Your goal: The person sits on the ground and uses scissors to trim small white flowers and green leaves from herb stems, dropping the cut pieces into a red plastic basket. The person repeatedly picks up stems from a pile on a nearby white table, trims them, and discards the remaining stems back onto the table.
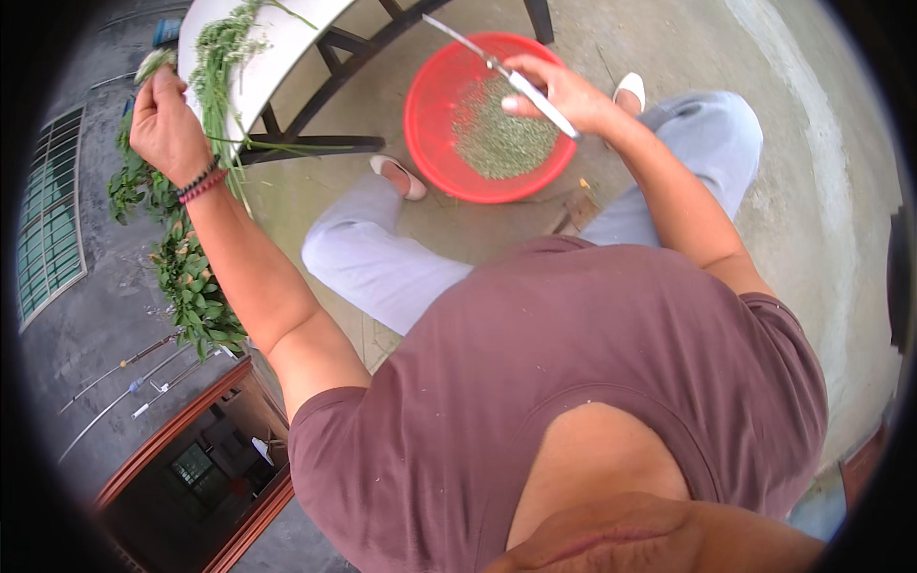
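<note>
My left hand point(168, 125), raised at the left beside the white round tabletop point(286, 50), pinches a small green and whitish flowering sprig point(154, 66). Long green stems with pale flower heads point(222, 71) lie on that tabletop, some hanging over its edge. In my right hand point(559, 93) is a shears-like metal tool point(526, 89) with a white handle and a slim blade pointing up and left. It is held above a red plastic basin point(423, 136). Finely chopped green plant pieces point(501, 143) cover the basin's bottom.
The table's dark leg frame point(315, 147) reaches close to the basin. My knees point(351, 265) flank the basin on the concrete floor point(788, 215). A small wooden piece point(577, 211) shows just below the basin. Leafy plants point(193, 286) grow along the grey wall at left.
</note>
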{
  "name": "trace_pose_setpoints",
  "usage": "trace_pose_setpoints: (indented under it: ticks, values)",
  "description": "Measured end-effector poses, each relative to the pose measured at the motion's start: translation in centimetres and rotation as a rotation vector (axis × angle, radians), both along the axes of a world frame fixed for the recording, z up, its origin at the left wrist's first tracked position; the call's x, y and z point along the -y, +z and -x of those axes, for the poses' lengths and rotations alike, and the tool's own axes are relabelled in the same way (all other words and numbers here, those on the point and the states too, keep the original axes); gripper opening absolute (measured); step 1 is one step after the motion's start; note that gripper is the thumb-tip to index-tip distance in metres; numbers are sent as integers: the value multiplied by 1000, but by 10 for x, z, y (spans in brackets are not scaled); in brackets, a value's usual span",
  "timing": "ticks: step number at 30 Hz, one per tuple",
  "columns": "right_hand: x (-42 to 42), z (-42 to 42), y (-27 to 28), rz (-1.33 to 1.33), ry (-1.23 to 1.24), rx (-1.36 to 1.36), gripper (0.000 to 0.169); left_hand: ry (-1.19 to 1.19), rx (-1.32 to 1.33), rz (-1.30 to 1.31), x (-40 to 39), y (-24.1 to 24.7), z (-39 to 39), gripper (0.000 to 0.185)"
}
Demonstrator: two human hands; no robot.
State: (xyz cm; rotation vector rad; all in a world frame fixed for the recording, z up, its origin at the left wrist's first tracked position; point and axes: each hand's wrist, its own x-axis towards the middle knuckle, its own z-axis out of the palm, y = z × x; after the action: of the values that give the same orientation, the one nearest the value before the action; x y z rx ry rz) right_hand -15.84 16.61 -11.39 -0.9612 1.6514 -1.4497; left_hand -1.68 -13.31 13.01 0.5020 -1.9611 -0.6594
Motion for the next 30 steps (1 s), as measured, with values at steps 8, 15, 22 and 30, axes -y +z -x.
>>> trace_pose_setpoints:
  ticks: [8,15,22,30]
  values:
    - [-17,14,28,-26,168,32,63,-253,345,-427,-107,-106,-19,17]
    - [-8,-16,16,-71,469,-7,72,-319,274,-1035,-109,-152,-10,17]
    - [-6,-30,26,-75,426,41,77,-289,315,-1064,-121,-161,-6,19]
    - [-2,-32,14,1,310,46,63,-393,462,-1159,-118,-162,-6,20]
